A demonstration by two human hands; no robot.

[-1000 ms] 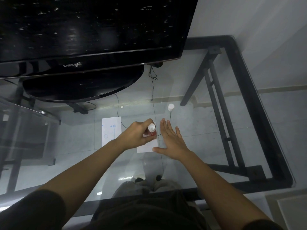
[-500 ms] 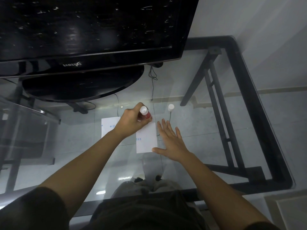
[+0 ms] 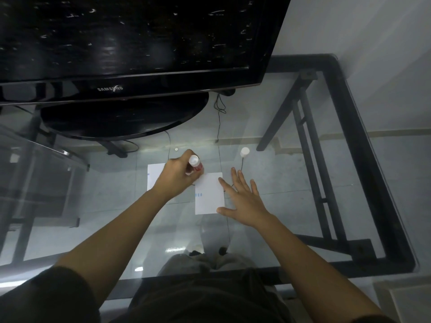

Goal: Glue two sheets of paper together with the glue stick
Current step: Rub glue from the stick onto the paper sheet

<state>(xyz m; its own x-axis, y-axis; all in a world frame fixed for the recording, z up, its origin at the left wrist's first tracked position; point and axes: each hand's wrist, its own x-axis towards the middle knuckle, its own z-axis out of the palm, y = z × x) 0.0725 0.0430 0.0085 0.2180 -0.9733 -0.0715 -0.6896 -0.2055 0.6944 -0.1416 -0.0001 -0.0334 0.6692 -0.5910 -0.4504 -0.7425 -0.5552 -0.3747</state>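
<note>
While the left hand grips the glue stick at the far edge of the light, floppy sheet of paper on the glass table, the right hand lies spread flat at its right edge, likely pinning it against sliding.

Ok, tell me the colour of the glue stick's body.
Red with a white end, on the glue stick in the left hand; head view.

Bare glass table is lying open to the right of the nearer paper. Beyond that paper, a white cap and the TV base are blocking the way; the second sheet is sitting left.
</note>
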